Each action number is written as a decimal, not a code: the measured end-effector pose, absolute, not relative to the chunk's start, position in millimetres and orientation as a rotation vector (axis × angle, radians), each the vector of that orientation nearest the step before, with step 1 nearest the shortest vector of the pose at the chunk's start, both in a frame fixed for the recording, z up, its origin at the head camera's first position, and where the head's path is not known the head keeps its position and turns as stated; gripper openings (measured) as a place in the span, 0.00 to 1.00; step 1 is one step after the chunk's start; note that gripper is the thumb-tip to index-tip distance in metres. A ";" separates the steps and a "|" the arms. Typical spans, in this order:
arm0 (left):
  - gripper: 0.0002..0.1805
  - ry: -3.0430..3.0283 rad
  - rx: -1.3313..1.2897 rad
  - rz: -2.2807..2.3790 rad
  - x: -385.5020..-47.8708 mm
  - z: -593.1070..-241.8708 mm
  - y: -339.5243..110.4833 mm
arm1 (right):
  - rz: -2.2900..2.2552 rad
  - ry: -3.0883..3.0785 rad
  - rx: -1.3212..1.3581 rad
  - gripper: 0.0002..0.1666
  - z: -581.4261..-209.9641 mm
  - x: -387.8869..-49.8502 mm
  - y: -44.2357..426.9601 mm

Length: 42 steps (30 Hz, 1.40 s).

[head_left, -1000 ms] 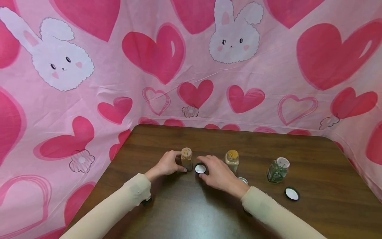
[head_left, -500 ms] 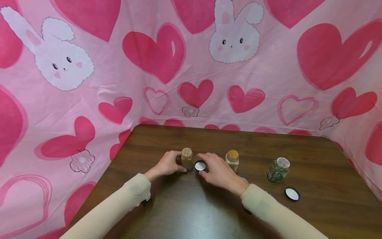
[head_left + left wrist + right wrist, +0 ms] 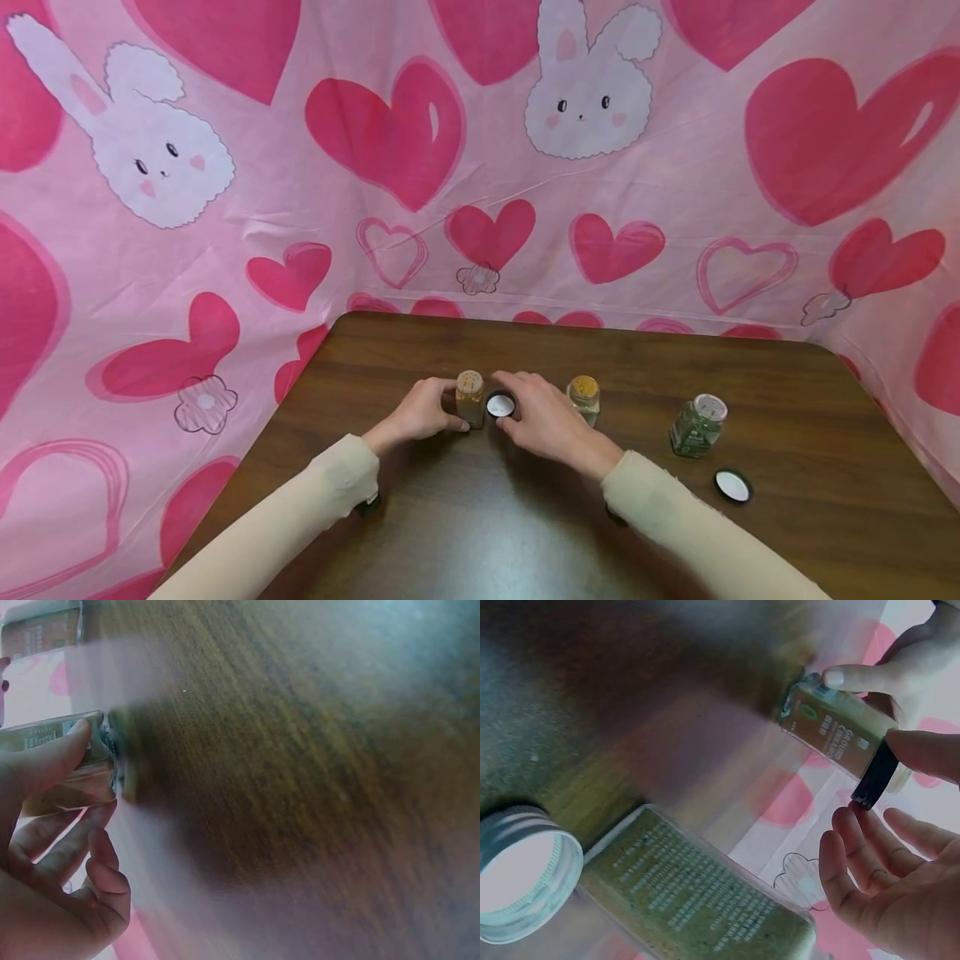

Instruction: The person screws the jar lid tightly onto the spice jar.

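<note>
My left hand (image 3: 420,412) grips an upright glass spice jar (image 3: 470,404) with brown powder and a perforated shaker top. In the right wrist view its label reads ground cinnamon. The thumb and fingers press opposite sides of the jar low down, near its base, in the left wrist view. Just right of the jar, my right hand (image 3: 547,421) pinches a black lid (image 3: 500,405) by its rim between thumb and fingers. The lid's white inside faces the head camera. In the right wrist view, the black lid (image 3: 875,776) overlaps the jar's upper part; whether they touch I cannot tell.
Behind my right hand stands a yellow-topped spice jar (image 3: 583,396). A silver-rimmed lid (image 3: 529,877) lies near its base. Farther right are a jar of green herbs (image 3: 697,427) and an upturned black lid (image 3: 732,485). Pink heart-print cloth surrounds the brown table (image 3: 480,525).
My right hand has moved the black lid slightly up in the head view, toward the cinnamon jar's top. The silver-rimmed lid is now hidden behind the right arm there. My left hand stays put.
</note>
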<state>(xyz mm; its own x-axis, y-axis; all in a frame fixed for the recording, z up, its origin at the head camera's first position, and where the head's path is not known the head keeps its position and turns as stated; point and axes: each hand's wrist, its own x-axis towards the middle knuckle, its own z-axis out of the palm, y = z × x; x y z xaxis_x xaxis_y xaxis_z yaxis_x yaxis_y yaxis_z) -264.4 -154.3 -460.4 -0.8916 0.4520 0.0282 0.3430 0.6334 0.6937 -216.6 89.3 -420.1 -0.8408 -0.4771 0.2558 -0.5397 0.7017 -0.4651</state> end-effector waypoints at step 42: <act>0.27 2.689 0.675 1.082 -265.7 -460.4 -154.9 | 0.851 -2.827 0.769 0.42 -410.3 -223.7 86.0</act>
<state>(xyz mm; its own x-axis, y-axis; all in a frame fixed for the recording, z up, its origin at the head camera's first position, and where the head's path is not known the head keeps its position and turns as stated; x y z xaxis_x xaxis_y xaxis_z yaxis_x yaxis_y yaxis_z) -265.7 -154.9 -460.4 -0.8841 0.4671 0.0148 0.3472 0.6351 0.6900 -223.7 86.0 -410.3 -0.8691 -0.4407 0.2247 -0.4915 0.7179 -0.4931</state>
